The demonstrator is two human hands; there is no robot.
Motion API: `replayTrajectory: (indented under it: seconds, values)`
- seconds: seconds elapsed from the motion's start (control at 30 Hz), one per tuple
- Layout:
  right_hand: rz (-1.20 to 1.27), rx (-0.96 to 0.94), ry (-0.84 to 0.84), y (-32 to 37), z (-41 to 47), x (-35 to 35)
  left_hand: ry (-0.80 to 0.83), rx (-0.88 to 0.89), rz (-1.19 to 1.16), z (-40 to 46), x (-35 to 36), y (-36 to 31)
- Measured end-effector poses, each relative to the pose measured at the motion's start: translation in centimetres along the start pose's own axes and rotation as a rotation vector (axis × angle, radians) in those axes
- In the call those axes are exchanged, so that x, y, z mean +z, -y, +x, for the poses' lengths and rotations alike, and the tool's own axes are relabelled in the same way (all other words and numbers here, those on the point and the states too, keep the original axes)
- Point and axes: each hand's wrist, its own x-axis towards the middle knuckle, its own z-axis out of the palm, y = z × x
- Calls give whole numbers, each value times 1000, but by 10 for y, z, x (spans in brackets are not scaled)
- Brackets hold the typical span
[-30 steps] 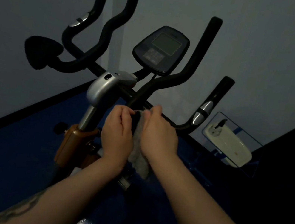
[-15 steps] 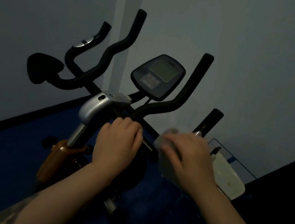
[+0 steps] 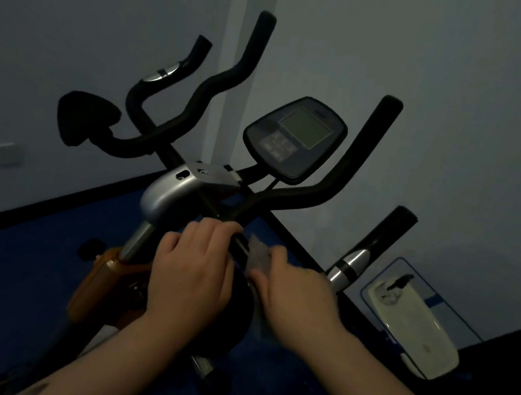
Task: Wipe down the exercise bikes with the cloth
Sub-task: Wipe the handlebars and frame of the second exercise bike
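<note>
Both hands' grip (image 3: 193,276) (image 3: 296,294) curled, side-by-side

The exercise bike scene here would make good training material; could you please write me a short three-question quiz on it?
1. True or false: the right hand holds the grey cloth against the handlebar.
2. Where is the left hand? A) on the console B) on the bar beside the cloth C) on the floor
3. Fill in: the console's screen is ____ (lit/unlit).

Key: 1 true; 2 B; 3 unlit.
</note>
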Motion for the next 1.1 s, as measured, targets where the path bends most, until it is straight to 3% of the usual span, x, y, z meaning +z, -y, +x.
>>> replayTrajectory:
  seconds: [0.1,0.17,0.27,0.33,0.47,0.6,0.67,0.77,0.87,0.97,1.03,1.1]
  values:
    - [-83,-80,73,-1,15,-2,-7,11,15,2,0,-1]
    - [113,-29,153,9,44,-9,6,19,26,3,0,-2]
    - [377,102,19,21,50,-4,17,-7,48,2,0,-3]
    - [246,28,-88,12,29,1,32,-25,54,1,0,-4]
    - [43,-110,-124,-11,4,1,122,-40,101,4,-4,-7]
    - [-86,-450,-251,-45,-12,-1,222,-112,69,8,-6,-9]
    - [-176,-564,-307,-90,-10,-13,265,-65,38,13,-5,-12]
    - [-118,-354,-499,-126,3,-32,363,44,56,22,2,-23]
    - [167,-63,-645,-83,-2,-1,380,57,24,26,7,-28]
    - [97,-260,-626,-66,-19,26,380,84,22,25,8,-23]
    - [-65,-409,-530,-97,-10,3,418,106,20,26,10,-19]
    - [-229,-405,-499,-131,6,-33,435,111,2,27,10,-19]
